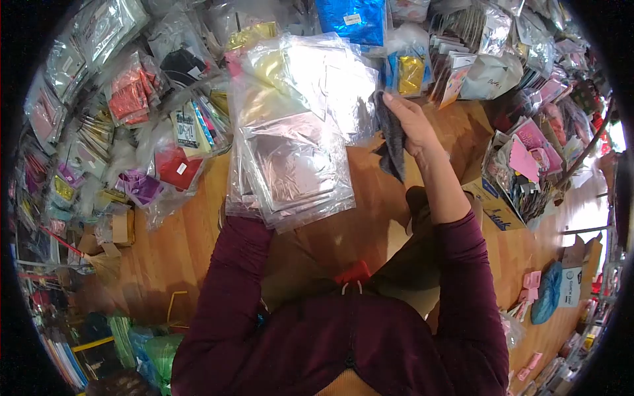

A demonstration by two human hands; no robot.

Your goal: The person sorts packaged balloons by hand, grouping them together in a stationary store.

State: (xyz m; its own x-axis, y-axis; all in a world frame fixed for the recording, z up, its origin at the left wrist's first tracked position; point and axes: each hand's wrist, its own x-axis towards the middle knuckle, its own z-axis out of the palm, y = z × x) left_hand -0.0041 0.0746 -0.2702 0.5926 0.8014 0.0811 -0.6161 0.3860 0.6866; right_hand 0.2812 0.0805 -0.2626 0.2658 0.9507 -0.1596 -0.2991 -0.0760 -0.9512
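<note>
A stack of clear plastic packets (pixel 297 158) with shiny foil sheets inside, pinkish, silver and pale yellow, lies over the end of my left sleeve (pixel 241 247). My left hand is hidden beneath the packets, so its fingers do not show. Just right of the stack, my right hand (pixel 413 122) is closed on a dark grey cloth (pixel 391 142). The cloth hangs down from my fingers beside the stack's right edge.
Bagged goods crowd the floor in front and to the left, among them red foil packs (pixel 132 89) and a blue foil pack (pixel 353 23). An open cardboard box (pixel 495 201) full of packets stands at the right. Wooden floor (pixel 165 254) shows between.
</note>
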